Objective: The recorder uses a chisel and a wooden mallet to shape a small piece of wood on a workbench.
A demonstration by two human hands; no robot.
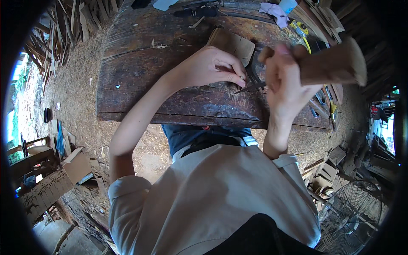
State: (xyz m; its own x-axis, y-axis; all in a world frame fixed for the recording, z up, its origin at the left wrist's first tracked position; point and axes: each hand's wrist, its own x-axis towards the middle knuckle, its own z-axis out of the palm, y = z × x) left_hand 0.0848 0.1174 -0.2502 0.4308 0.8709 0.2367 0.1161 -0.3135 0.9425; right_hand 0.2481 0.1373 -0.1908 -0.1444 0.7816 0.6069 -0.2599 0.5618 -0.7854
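Observation:
My left hand (221,67) is over the workbench (140,76), its thumb and fingertips pinched together; what lies between them is too small to make out. My right hand (282,80) is closed round the handle of a wooden mallet (331,64), raised above the bench, its thick head pointing right and slightly blurred. A dark pointed metal tool (251,88) shows between the hands, its far end hidden by my right hand. Just beyond my left hand lies a flat wooden block (233,44). Dark slender tools (253,73) lie beside the block, partly covered.
Along the bench's far side lie long dark tools (242,15), a pale purple cloth (275,15) and a yellow tape measure (299,28). More tools (321,106) sit at the right edge. A wire fan (350,219) stands lower right; wood offcuts (70,25) lean far left.

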